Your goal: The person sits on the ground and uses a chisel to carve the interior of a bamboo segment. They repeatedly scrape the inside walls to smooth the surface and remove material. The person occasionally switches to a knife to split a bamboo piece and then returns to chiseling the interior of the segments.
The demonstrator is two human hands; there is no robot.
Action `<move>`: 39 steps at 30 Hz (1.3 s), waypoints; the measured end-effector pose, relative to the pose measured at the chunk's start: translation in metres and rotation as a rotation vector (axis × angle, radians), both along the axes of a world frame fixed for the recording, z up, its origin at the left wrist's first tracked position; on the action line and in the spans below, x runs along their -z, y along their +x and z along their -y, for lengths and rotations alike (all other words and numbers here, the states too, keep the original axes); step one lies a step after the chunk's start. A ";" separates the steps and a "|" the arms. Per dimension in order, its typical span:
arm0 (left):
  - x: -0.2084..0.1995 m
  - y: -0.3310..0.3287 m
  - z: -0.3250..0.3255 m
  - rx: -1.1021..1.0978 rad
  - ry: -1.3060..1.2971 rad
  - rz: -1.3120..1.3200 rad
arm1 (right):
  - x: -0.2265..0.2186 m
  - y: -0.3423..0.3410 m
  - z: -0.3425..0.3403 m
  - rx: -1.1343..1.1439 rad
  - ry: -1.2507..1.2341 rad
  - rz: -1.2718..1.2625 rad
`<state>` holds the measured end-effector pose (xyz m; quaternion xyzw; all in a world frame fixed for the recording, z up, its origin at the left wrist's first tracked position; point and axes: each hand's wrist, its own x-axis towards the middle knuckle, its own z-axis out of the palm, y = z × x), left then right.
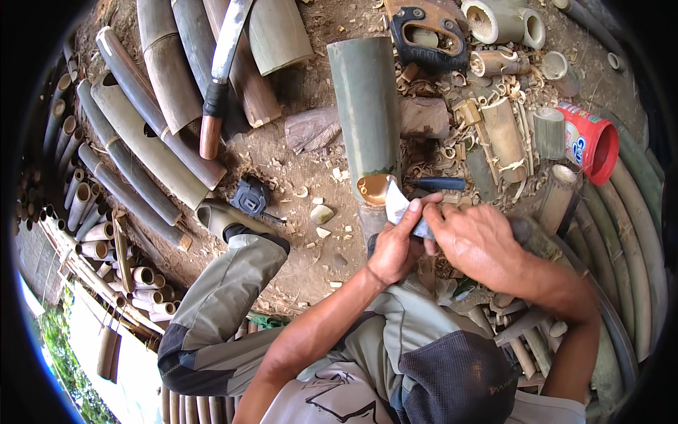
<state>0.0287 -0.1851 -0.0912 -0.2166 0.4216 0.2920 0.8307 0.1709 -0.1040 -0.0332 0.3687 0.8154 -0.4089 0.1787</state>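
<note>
Close together in front of my lap, my left hand (397,249) and my right hand (477,240) both pinch a small folded white and blue-grey sheet (397,203). Its exact kind I cannot make out, and the fingers hide part of it. Just beyond lies a thick green bamboo tube (364,106), propped on a piece of wood (312,129), with its cut open end toward me. Light curled shavings sit in that opening. To the right of the tube, near my right fingers, rests a tool with a dark cylindrical handle (441,184).
A machete (224,63) lies across bamboo lengths (166,71) at the far left. A tape measure (251,196) is on the dirt by my left knee. Beyond the tube are a handsaw (428,35), bamboo offcuts (505,131) among shavings, and a red can (602,150) on its side.
</note>
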 end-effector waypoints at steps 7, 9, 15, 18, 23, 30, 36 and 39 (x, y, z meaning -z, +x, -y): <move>0.004 0.000 0.012 -0.100 -0.082 -0.059 | 0.017 -0.008 -0.021 -0.067 -0.274 -0.035; -0.008 -0.001 0.007 0.036 -0.088 -0.170 | 0.008 -0.008 -0.017 -0.010 -0.408 0.045; -0.032 -0.041 0.000 0.533 0.209 -0.572 | 0.015 -0.017 0.045 0.342 -0.311 -0.184; -0.030 -0.029 -0.010 0.335 0.213 -0.384 | -0.016 -0.012 0.010 0.258 -0.161 -0.136; 0.004 0.008 0.007 -0.145 -0.064 0.121 | -0.005 -0.006 -0.018 -0.103 -0.079 0.074; -0.008 -0.007 0.009 0.075 -0.080 -0.241 | 0.002 -0.015 -0.014 0.073 -0.405 0.050; -0.042 -0.047 -0.008 0.578 0.221 -0.644 | 0.012 -0.027 0.052 0.439 -0.315 -0.300; -0.047 -0.036 -0.016 0.405 0.269 -0.526 | -0.017 -0.017 0.017 0.303 -0.260 -0.186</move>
